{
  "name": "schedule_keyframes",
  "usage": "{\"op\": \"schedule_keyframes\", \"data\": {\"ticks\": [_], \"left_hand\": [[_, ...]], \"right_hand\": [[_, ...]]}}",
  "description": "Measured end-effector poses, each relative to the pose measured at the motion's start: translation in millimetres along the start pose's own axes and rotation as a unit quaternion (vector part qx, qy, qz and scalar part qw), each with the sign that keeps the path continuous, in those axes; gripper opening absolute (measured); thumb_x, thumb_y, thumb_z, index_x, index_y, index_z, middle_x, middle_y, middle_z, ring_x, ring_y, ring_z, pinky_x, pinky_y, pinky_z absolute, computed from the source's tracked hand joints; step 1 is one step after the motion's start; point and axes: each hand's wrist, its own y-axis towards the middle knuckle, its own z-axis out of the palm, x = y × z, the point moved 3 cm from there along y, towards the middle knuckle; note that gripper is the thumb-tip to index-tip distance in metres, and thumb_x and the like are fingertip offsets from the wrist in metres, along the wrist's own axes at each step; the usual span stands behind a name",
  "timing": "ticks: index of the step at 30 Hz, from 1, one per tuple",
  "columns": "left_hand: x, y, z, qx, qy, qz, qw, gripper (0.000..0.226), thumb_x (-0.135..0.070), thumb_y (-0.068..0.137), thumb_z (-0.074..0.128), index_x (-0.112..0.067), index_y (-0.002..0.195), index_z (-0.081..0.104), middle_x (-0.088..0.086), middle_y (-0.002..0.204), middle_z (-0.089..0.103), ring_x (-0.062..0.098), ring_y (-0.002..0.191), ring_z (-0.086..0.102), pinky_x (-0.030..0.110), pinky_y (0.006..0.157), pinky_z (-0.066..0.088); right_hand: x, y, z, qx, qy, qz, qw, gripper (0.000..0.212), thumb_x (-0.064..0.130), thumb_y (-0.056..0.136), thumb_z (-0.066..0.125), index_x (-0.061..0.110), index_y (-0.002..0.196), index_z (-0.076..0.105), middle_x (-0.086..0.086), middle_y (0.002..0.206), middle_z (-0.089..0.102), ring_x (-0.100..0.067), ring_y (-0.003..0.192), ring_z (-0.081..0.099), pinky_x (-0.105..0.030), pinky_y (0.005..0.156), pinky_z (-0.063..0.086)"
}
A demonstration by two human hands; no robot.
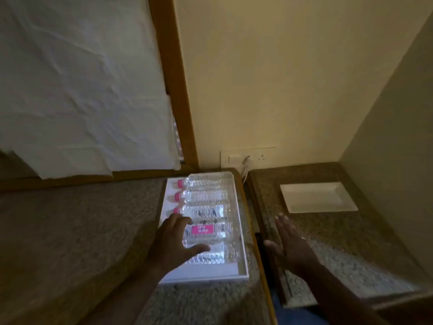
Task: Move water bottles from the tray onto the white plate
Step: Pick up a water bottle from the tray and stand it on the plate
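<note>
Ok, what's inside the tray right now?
The white tray holds five clear water bottles lying side by side, with pink caps on the far three. The left hand covers the near two bottles' cap ends. The white plate is bare.

Clear, ribbed plastic water bottles (206,208) with pink caps are glinting on a smooth, glossy white tray (201,274), one showing a pink paper-like label. The tray is sitting on a speckled, granite-like stone counter (70,231) edged in wood. To the right, a smooth white plate (318,198), seemingly ceramic, is lying on a second speckled stone surface (351,254). At far left, crumpled white sheeting (77,90), paper or cloth, is hanging inside a brown wooden frame (173,78); the walls (281,78) are looking matt.
</note>
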Motion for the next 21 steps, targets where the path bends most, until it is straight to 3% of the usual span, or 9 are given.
{"op": "schedule_keyframes", "data": {"ticks": [4,8,12,18,21], "left_hand": [[18,-21,16,0.073,0.076,-0.02,0.994,0.089,-0.092,0.053,0.057,-0.033,0.121,0.055,-0.013,0.121,0.055,0.011,0.107,0.055,0.023,0.084,0.044],[25,-28,22,0.126,0.061,-0.071,0.988,0.089,-0.071,0.056,0.074,-0.036,0.133,0.045,-0.011,0.135,0.055,0.012,0.121,0.053,0.02,0.09,0.039],[25,-27,20,0.191,0.045,-0.106,0.975,0.093,-0.063,0.059,0.08,-0.027,0.138,0.046,-0.004,0.139,0.056,0.011,0.122,0.052,0.018,0.09,0.043],[-38,8,-34,0.123,-0.068,-0.031,0.99,0.075,-0.067,0.046,0.082,-0.032,0.11,0.066,-0.027,0.098,0.061,-0.007,0.087,0.061,0.004,0.066,0.044],[-67,22,-42,0.072,-0.173,-0.04,0.981,0.062,-0.061,0.044,0.089,-0.043,0.097,0.063,-0.031,0.095,0.061,-0.017,0.091,0.057,0.002,0.065,0.046]], "right_hand": [[-21,-11,19,0.047,-0.044,0.016,0.998,0.089,0.072,0.085,0.03,0.02,0.153,0.009,-0.003,0.161,0.004,-0.021,0.147,0.006,-0.045,0.114,0.021],[-33,-16,35,0.061,-0.081,0.019,0.995,0.089,0.073,0.087,0.023,0.012,0.152,0.021,-0.013,0.161,0.015,-0.028,0.147,0.012,-0.046,0.114,0.02],[-35,-16,42,0.061,-0.09,0.005,0.994,0.1,0.077,0.087,0.008,0.0,0.143,0.039,-0.024,0.152,0.031,-0.042,0.141,0.026,-0.055,0.109,0.028],[-38,-19,45,0.045,-0.097,-0.005,0.994,0.097,0.074,0.087,0.004,0.002,0.146,0.034,-0.021,0.155,0.023,-0.038,0.143,0.018,-0.05,0.112,0.021],[-42,-20,43,0.039,-0.097,-0.002,0.995,0.091,0.07,0.091,0.006,0.003,0.144,0.038,-0.021,0.154,0.028,-0.036,0.142,0.02,-0.052,0.11,0.024]]}}
